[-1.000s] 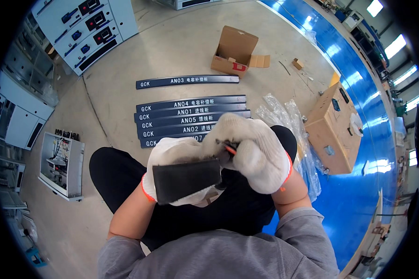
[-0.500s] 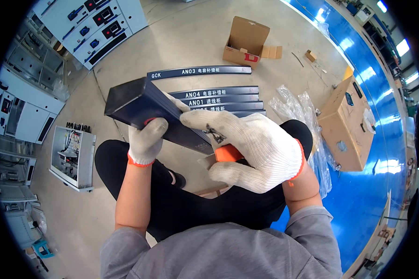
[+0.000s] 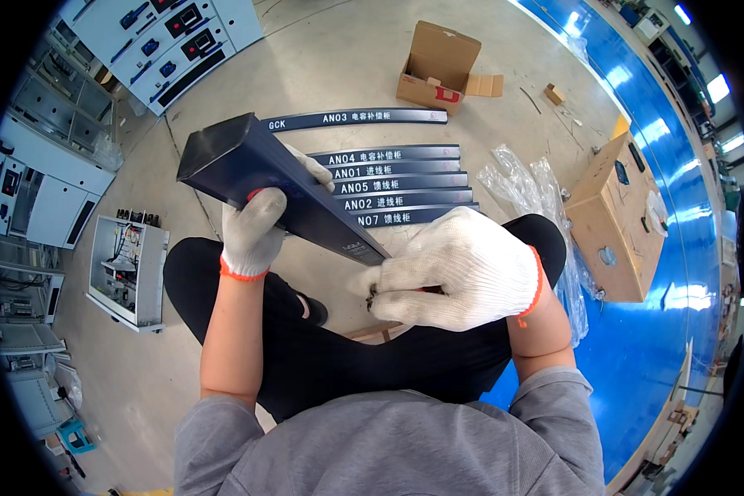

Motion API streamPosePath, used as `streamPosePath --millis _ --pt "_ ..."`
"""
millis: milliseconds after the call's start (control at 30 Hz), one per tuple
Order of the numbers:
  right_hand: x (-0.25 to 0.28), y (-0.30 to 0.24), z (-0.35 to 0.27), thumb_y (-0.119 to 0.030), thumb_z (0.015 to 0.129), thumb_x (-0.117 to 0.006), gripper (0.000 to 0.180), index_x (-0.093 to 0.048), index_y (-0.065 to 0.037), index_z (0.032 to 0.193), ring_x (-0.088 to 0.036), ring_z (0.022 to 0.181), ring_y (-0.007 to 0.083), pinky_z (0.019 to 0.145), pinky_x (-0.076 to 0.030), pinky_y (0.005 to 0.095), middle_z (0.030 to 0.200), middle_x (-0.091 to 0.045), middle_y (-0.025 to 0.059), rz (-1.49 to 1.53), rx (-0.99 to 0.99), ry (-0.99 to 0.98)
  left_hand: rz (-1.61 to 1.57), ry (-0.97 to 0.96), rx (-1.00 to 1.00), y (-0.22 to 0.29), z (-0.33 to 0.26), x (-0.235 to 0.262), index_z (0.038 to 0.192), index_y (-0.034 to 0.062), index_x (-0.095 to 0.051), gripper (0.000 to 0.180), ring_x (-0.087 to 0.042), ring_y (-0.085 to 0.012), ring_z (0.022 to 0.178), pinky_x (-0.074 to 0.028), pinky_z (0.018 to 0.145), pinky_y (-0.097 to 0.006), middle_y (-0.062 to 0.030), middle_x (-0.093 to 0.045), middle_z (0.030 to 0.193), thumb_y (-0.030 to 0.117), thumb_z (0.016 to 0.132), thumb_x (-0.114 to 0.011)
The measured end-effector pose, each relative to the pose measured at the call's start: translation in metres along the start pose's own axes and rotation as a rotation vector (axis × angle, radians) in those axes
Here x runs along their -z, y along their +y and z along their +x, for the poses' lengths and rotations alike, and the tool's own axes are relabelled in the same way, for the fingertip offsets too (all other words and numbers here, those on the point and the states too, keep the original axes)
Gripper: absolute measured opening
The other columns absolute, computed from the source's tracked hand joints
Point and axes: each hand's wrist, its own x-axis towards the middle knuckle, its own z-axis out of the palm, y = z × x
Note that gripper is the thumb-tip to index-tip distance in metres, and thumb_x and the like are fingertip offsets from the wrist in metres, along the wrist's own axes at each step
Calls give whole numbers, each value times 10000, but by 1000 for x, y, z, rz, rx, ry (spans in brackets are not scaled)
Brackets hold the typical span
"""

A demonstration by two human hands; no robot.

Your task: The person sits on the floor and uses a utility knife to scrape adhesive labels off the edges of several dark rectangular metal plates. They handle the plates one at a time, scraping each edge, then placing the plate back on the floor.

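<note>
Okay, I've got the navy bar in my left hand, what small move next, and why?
Probably firm the grip of your left hand on the navy bar. It slants, held near its upper-left end, while your right hand is close to its other end, so pressure there might tip it. Contact there is unclear.

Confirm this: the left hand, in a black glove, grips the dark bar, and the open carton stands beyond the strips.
Wrong colour: the head view shows the left hand in a white glove, not a black one. It does grip the dark bar, and the open carton stands beyond the strips.
</note>
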Motion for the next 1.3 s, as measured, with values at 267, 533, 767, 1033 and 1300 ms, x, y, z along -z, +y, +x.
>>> streamPosePath --millis 267,533,767,1033,1300 --pt "5 1 -9 -301 957 -669 271 -765 -78 837 -662 585 318 554 -506 398 670 -664 122 -51 -101 -86 86 266 -145 -23 -5 16 1260 48 -592 748 -688 -255 765 -571 679 -358 -126 -676 828 675 883 -747" --pt "5 -12 -3 -80 641 -599 230 -582 -28 864 -692 701 324 694 -558 359 967 -711 158 12 -227 12 353 225 -374 -20 -2 22 1341 -1 -534 854 -662 -199 730 -563 641 -331 -98 -649 841 676 873 -762" --pt "-6 -17 0 -24 790 -601 226 -627 -19 1015 -619 709 302 706 -508 373 839 -619 124 -113 -107 242 498 281 -660 -4 -6 -7 1516 -54 -342 1034 -683 -221 945 -578 816 -342 -140 -636 1098 219 677 -881" --pt "-9 9 31 -241 1058 -525 384 -647 23 1309 -561 694 166 688 -478 332 788 -583 63 -30 292 326 414 -7 -515 14 -4 -1 1411 -81 -461 854 -700 -211 956 -616 813 -328 -210 -591 1303 6 627 -788" --pt "-32 1 54 -283 1044 -524 626 -432 73 1551 -707 935 301 875 -554 365 1206 -694 222 35 226 340 536 174 -478 13 -1 -9 1549 19 -365 886 -603 -219 1230 -535 1028 -353 -158 -459 1490 295 814 -776"
